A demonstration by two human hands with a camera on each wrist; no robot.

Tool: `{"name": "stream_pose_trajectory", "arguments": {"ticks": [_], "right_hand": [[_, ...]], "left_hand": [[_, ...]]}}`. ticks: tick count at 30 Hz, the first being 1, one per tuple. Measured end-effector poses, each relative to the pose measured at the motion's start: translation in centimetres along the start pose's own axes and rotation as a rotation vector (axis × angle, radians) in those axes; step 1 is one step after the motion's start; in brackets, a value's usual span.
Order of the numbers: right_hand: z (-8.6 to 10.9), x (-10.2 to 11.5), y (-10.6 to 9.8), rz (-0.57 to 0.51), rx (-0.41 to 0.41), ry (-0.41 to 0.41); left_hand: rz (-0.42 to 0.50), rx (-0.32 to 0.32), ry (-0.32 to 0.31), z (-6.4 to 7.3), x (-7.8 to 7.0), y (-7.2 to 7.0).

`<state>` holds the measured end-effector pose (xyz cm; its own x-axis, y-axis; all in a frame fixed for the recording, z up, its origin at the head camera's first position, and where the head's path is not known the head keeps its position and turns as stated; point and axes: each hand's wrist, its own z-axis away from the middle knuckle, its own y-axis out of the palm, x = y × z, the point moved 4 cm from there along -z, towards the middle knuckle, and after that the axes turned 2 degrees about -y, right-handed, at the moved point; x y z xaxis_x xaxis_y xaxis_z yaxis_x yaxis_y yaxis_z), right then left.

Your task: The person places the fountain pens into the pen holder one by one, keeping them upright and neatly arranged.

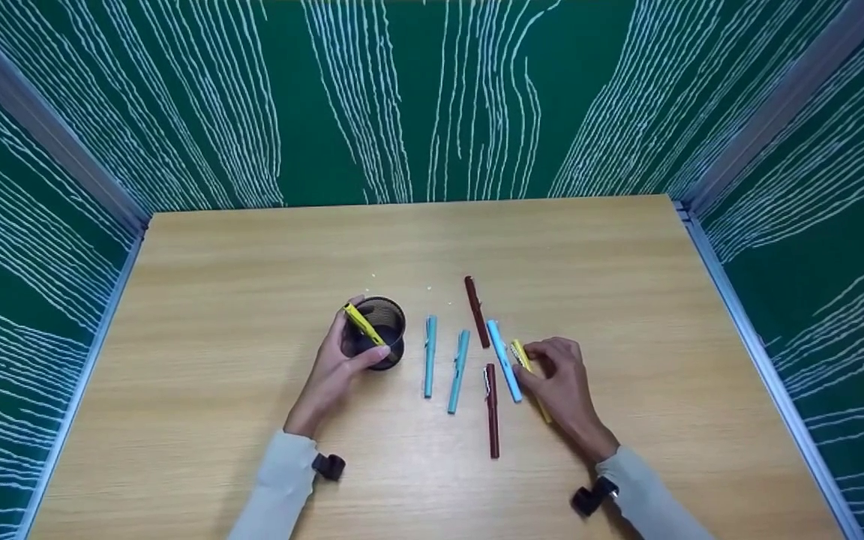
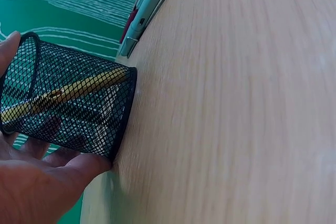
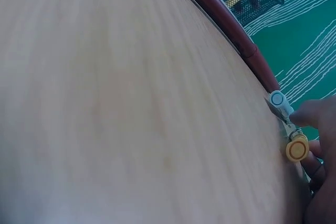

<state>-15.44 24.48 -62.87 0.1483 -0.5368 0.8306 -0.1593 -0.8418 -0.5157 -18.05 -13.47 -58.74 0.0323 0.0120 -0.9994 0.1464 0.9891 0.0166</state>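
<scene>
My left hand (image 1: 333, 379) grips a black wire-mesh pen cup (image 1: 394, 358), fingers around its far side and thumb at the near rim. A yellow pen (image 1: 363, 324) leans inside the cup; through the mesh in the left wrist view this pen (image 2: 79, 88) slants down to the cup's base. On the right, my right hand (image 1: 565, 384) pinches a second yellow pen (image 1: 520, 352) between thumb and fingers, low over the tabletop. Right beside that pen lies a bright blue pen (image 1: 504, 361), close to my thumb. The right wrist view shows the held yellow pen's end (image 3: 297, 149).
Two teal pens (image 1: 430, 356) (image 1: 458, 373) lie between the cup and the other pens. A dark red pen (image 1: 476, 311) lies farther back, and another dark red pen (image 1: 493, 412) nearer the front. Green walls with white lines (image 1: 342, 97) border the wooden table (image 1: 199, 315).
</scene>
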Motion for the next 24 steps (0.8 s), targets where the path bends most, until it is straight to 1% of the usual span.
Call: {"name": "stream_pose_trajectory", "arguments": {"ticks": [11,14,17,20,24], "right_hand": [[-0.01,-0.30,0.25,0.038,-0.012,-0.050],[0.03,-0.27,0.23,0.033,-0.011,-0.053],[0.00,-0.21,0.19,0.033,-0.012,-0.058],[0.01,-0.15,0.16,0.051,-0.022,-0.070],[0.04,-0.14,0.19,0.085,-0.038,-0.084]], "left_hand": [[0.077,0.028,0.001,-0.11,0.09,0.09],[0.071,0.021,-0.003,-0.07,-0.02,0.11],[0.045,0.008,-0.006,0.00,-0.05,0.08],[0.025,0.000,-0.009,0.01,-0.05,0.04],[0.016,0.007,-0.004,-0.03,-0.09,-0.05]]}}
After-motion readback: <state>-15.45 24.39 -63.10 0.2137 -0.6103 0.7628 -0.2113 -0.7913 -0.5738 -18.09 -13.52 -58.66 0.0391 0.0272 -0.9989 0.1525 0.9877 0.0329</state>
